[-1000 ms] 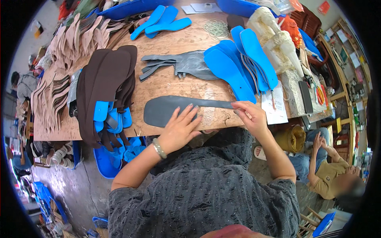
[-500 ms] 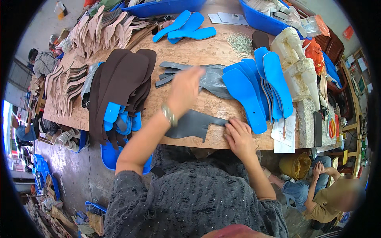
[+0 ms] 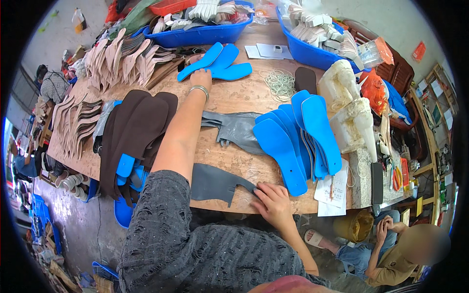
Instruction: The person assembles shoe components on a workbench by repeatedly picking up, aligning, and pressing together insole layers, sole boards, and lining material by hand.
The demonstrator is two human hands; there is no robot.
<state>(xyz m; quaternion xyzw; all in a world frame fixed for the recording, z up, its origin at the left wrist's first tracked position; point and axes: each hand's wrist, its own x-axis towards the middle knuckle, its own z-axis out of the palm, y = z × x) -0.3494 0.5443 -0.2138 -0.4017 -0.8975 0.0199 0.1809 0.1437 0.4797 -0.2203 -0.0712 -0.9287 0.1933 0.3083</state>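
Wooden table [image 3: 237, 99] in a crowded workshop, from the head view. Near its front edge, a dark grey sheet [image 3: 211, 183], flat and matt, broad at left, notched below, narrow under the right hand [image 3: 273, 201]; pinched or only pressed, impossible to tell. Probably light, limp, easy to bend; best taken by both ends. Farther back, the left hand [image 3: 201, 78] at smooth blue soles [image 3: 225, 56], grip also unclear; likely springy.

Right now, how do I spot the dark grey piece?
Find the wooden table, then its near edge. There the dark grey piece lies flat, its narrow end at the right hand. It is darker and smoother than the wrinkled grey pile behind it.
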